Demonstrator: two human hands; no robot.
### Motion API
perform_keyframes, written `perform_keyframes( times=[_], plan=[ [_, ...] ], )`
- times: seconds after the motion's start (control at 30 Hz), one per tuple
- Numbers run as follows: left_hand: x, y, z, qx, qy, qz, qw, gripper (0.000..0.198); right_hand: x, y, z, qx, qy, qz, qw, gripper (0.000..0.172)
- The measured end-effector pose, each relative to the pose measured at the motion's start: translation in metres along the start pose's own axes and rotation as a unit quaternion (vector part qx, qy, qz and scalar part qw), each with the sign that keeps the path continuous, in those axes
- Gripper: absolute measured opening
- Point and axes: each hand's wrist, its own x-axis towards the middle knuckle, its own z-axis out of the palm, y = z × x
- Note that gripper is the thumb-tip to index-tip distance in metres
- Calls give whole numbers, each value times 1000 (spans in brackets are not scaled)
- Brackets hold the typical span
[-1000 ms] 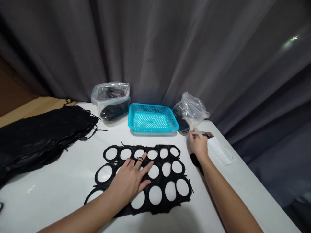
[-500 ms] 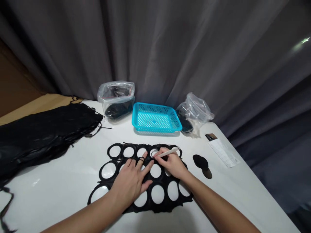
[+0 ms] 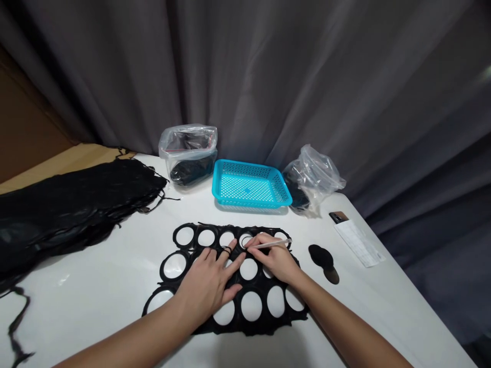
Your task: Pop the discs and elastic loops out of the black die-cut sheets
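Note:
A black sheet (image 3: 238, 294) with rows of round holes lies flat on the white table, which shows through the holes. My left hand (image 3: 209, 278) rests on the sheet, palm down, fingers spread, a dark ring on one finger. Pinched in my right hand (image 3: 276, 258) is a thin whitish pen-like tool (image 3: 273, 244), slanting up to the right. Its lower end is at the rim of a top-row hole, where a thin dark ring-shaped strip (image 3: 246, 239) shows. Whether the tool is a pen or a blade, I cannot make out.
Beyond the sheet is a turquoise perforated basket (image 3: 249, 191), between two clear plastic bags (image 3: 187, 153) (image 3: 316, 176) holding black material. A black sheet pile (image 3: 76, 209) lies left. Black round pieces (image 3: 321, 255), a phone (image 3: 338, 217) and white paper (image 3: 358, 243) lie right. Grey curtain (image 3: 245, 76) hangs behind.
The tool in my right hand has tilted lower and turned slightly around the hole's rim. My left hand stays on the sheet. The whole view has shifted a little.

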Motion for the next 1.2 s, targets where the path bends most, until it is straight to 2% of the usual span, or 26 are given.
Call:
perform_keyframes(
  times=[0.1, 0.23, 0.37, 0.43, 0.5, 0.57, 0.6, 0.67, 0.7, 0.73, 0.77, 0.83, 0.9, 1.0, 1.1, 1.2],
  plan=[
    [0, 0, -1, 0, -1, -1, 1000, 68, 0, 2, -1, 15, -1, 9, 1000, 11],
    [1, 0, -2, -5, 1, -4, 1000, 67, 1, 3, -1, -17, 1, -12, 1000, 12],
    [1, 1, -3, -6, -1, -1, 1000, 67, -6, 0, 8, -95, 1, -95, 991, 10],
    [1, 1, -3, -5, -4, 2, 1000, 66, -8, 1, 10, -173, -21, -156, 972, 11],
    [1, 0, -4, -1, -10, 3, 1000, 66, -3, 5, 1, -240, -23, -185, 953, 15],
    [1, 0, -5, 4, -14, 3, 1000, 65, 8, 16, -21, -276, 52, -153, 947, 19],
    [1, -1, -6, 5, -15, 2, 1000, 65, 15, 22, -36, -286, 133, -109, 943, 24],
    [2, -2, -8, 4, -16, 2, 1000, 65, 26, 34, -66, -299, 286, -1, 910, 26],
    [2, -3, -8, 1, -14, 2, 1000, 66, 28, 36, -77, -285, 319, 33, 903, 25],
    [2, -4, -9, -4, -13, 3, 1000, 66, 28, 36, -84, -265, 327, 60, 905, 24],
    [2, -4, -9, -8, -11, 5, 1000, 66, 25, 33, -86, -233, 311, 79, 918, 24],
    [1, -5, -9, -11, -1, 7, 1000, 64, 13, 19, -76, -147, 228, 100, 957, 25],
    [-4, -3, -9, -6, 16, 24, 1000, 59, -4, -1, -51, -58, 133, 107, 984, 25],
    [-17, 3, -6, -5, 48, 72, 996, 45, -29, -26, -12, -6, 39, 94, 995, 17],
    [-32, 8, -2, -17, 78, 91, 993, 42, -46, -37, 10, -12, 4, 85, 996, 12],
    [-39, 7, 1, -16, 78, 88, 993, 50, -55, -35, 17, 1, 9, 79, 997, 10]
  ],
)
